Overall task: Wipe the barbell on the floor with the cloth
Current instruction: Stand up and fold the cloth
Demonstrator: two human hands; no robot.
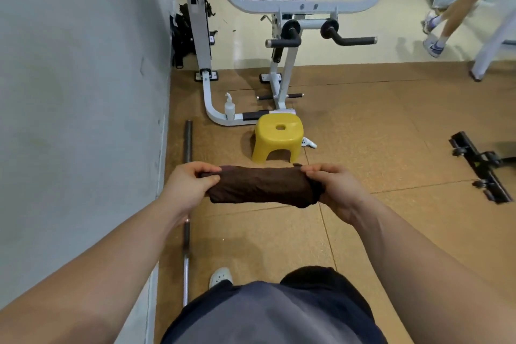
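2 grips are holding 1 dark brown cloth [259, 187] in the air: left grip [190, 184] is pinching its left end, right grip [335, 190] is clutching its right end. 1 barbell [188, 142] is lying on the floor [391, 134] along the wall [83, 92], passing under the left forearm. 1 yellow stool [279, 134] is standing beyond.

Tan tiled floor [363, 120] beside a wall [83, 64].
The barbell [188, 142] lies along the floor's left edge. Farther back stand a yellow stool [277, 137], a white pump bottle [229, 106] and a white machine frame [208, 98]; a black bracket [483, 167] lies at the right edge.
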